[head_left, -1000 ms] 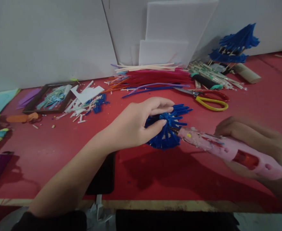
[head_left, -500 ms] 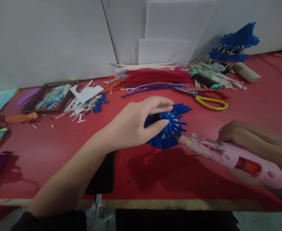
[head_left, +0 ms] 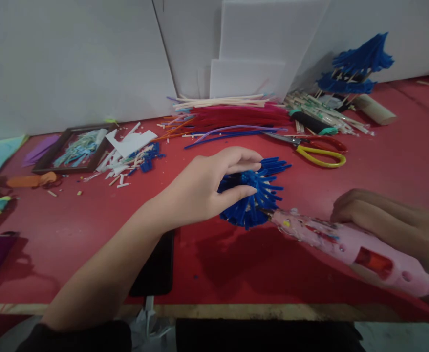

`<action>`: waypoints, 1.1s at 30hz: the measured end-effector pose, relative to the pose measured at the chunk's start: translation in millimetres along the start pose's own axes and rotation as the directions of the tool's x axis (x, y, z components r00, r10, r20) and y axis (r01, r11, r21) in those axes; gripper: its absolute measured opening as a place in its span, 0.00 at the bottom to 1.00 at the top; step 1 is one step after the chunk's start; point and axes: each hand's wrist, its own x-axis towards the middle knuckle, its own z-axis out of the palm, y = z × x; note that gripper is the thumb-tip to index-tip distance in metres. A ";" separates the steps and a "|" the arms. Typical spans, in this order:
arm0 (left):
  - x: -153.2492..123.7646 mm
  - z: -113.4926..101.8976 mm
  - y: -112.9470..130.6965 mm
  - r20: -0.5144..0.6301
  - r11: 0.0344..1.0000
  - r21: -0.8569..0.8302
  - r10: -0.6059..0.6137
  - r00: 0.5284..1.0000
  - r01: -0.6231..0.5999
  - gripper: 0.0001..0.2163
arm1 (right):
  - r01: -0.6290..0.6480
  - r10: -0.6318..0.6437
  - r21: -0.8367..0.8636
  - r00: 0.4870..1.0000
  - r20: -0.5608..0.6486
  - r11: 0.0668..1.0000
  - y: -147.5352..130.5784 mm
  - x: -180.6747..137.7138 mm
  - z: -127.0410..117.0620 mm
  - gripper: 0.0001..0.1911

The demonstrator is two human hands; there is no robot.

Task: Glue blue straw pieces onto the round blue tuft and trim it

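Note:
My left hand (head_left: 214,183) is closed around a round piece of blue pipe cleaners (head_left: 266,190), whose strands fan outward; its thumb and fingers press on the top and hide part of it. My right hand (head_left: 386,220) grips a pink hot glue gun (head_left: 350,244) with dried glue along its front. The gun points left, and its metal tip meets the lower right edge of the blue piece among the strands. Whether the tip touches them I cannot tell.
Behind lie scissors (head_left: 320,154), a pile of red pipe cleaners (head_left: 240,116) and a cardboard tube (head_left: 375,109). A blue tiered model (head_left: 361,63) stands back right. Scraps (head_left: 132,156) and a framed tray (head_left: 38,167) are left. A black phone (head_left: 156,269) rests under my left forearm.
The glue gun and my right hand have shifted slightly downward, the tip moving a little left and lower along the blue piece. My left hand holds nearly the same pose.

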 end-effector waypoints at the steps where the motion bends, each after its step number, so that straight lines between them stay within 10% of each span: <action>1: 0.2 -0.2 -0.2 0.001 1.000 -0.006 -0.001 1.000 0.001 0.15 | 0.028 -0.028 -0.030 0.999 -0.015 0.999 4.1 -4.1 0.2 0.09; 5: 0.8 -0.2 -1.5 -0.019 0.999 -0.044 -0.003 1.000 0.002 0.13 | 0.211 -0.222 -0.170 0.974 -0.051 0.963 41.2 -27.8 -0.1 0.16; 12: 0.1 2.3 -4.4 -0.040 0.998 -0.069 0.002 0.999 -0.005 0.18 | -0.228 0.290 -0.331 0.945 0.150 0.916 114.1 -54.5 5.4 0.26; 20: 2.0 14.9 -10.7 -0.024 0.995 0.100 -0.014 1.000 0.016 0.15 | -0.310 0.355 -0.303 0.929 0.102 0.901 131.0 -32.6 -0.7 0.17; 26: 0.9 14.4 -7.9 -0.011 0.993 0.115 -0.008 1.000 0.010 0.14 | -0.108 0.173 -0.286 0.962 0.212 0.952 123.5 37.4 30.5 0.14; 33: 0.1 11.6 -0.8 -0.010 0.986 0.161 -0.044 0.999 0.045 0.16 | 0.138 0.009 -0.254 0.865 0.501 0.957 128.2 81.2 80.8 0.20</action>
